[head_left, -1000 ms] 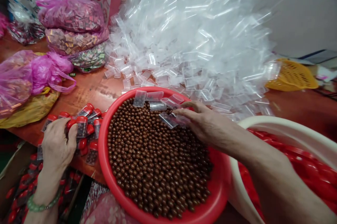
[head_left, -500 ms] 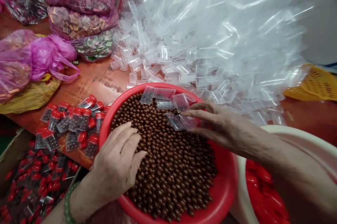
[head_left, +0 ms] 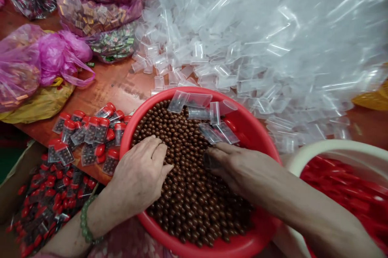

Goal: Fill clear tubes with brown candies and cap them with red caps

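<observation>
Pink bags (head_left: pixel 62 53), yellow bag (head_left: pixel 39 106), yellow basket (head_left: pixel 374 97)

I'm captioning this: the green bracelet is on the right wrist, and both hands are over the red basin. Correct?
No: the head view shows the green bracelet on the left wrist. The left hand and right hand are over the red basin.

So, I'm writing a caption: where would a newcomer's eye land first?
Probably on the red basin of glossy brown balls in the lower middle, with the left hand and right hand over them. Behind it spreads a big, shiny heap of clear containers. Small red-capped containers cluster to its left.
</observation>
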### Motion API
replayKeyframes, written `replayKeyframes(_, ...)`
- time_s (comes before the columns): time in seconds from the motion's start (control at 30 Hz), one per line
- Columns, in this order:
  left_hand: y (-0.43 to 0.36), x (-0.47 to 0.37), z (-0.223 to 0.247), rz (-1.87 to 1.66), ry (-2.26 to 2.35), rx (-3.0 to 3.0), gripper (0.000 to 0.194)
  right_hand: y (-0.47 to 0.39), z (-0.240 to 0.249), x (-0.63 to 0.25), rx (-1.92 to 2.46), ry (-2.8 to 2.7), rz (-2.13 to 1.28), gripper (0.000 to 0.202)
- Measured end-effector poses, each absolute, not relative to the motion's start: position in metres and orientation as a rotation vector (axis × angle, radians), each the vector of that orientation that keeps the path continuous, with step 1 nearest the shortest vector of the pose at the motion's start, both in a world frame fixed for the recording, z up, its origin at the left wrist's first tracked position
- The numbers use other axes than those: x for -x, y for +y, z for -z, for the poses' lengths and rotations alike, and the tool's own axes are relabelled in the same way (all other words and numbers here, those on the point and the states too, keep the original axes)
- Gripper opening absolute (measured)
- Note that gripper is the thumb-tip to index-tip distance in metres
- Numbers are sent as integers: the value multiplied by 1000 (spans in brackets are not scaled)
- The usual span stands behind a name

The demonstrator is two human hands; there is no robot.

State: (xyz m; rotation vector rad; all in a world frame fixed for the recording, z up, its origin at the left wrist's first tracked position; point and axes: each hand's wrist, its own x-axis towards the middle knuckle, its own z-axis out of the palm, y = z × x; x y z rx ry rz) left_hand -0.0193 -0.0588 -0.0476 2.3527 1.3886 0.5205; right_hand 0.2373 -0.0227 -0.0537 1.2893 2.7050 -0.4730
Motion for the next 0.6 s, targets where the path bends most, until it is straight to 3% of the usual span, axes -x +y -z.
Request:
replayKeyframes(0.3, -58, 19, 50, -479, 1416, -2308, 31, -13, 48, -185, -1077, 2705, 799, 25)
replayKeyframes(0.47, -57, 26, 44, -631, 1323, -2244, 36, -11, 47, -194, -1311, 2646, 1576, 26)
replayKeyframes(0.6, -56, 30, 34, -662, 1238, -2020, 41, -13, 41, -199, -1457, 2433, 2030, 41)
